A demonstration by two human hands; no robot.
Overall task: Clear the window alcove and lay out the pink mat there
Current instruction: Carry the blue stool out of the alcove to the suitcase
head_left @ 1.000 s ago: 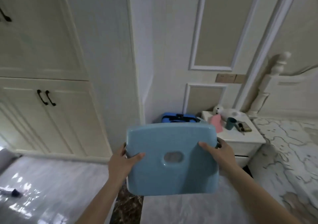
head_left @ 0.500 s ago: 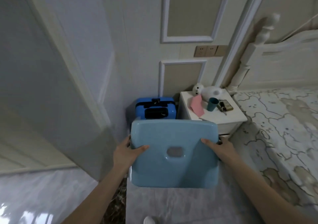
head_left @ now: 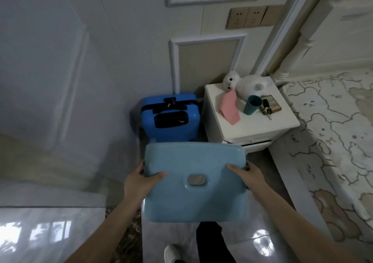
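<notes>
Head view shows a light blue plastic stool [head_left: 194, 184] carried in the air, seat up, above the glossy floor [head_left: 40, 234] and near a blue suitcase [head_left: 169, 119] and a white nightstand [head_left: 248, 121]. The left hand [head_left: 141, 180] grips its left edge and the right hand [head_left: 247, 175] grips its right edge, thumbs on top, fingers curled under. It seems stiff, light and smooth, so a hold on both sides is safe; the oval hole in the middle could also serve as a handle. The seat is a rounded rectangle, pale blue and shiny. No pink mat is clearly seen, only a small pink cloth [head_left: 230, 108] on the nightstand.
</notes>
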